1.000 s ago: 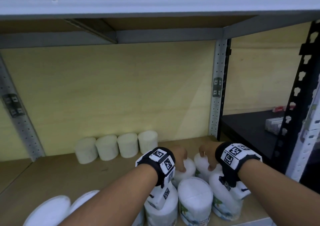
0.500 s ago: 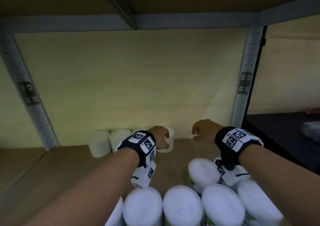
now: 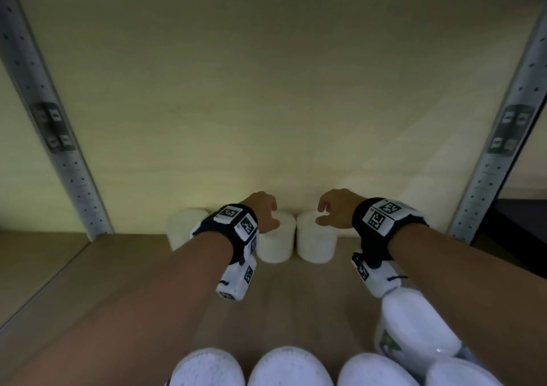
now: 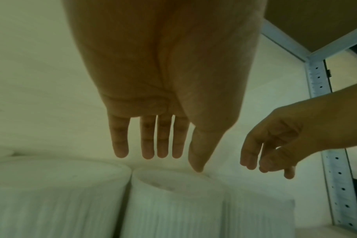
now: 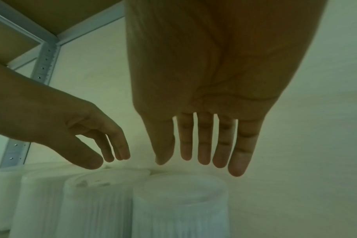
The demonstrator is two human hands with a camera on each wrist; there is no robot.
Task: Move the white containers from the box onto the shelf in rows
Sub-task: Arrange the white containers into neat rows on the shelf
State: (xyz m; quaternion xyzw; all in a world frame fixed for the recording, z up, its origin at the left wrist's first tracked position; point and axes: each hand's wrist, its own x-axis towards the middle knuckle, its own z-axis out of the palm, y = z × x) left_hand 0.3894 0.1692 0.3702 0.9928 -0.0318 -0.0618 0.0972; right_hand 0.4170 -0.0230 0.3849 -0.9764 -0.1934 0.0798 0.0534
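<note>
Both the left hand [image 3: 262, 212] and the right hand [image 3: 337, 211] hover open-fingered, holding nothing, just above two white containers [image 3: 316, 239] standing against the shelf [image 3: 118, 267] back, seemingly extending that row.

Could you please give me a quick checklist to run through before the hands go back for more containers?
1. Left hand empty, fingers straight above the row: ok.
2. Right hand empty, fingers straight, clear of the container top: ok.
3. Right-hand container upright at the back wall: ok.
4. Its neighbour upright under the left hand: ok.
5. Back row closed up: not ok in the head view, where a narrow gap shows between those two containers.
6. Way back clear: cannot tell; front containers stand close under both forearms, so lift before pulling back.
</note>
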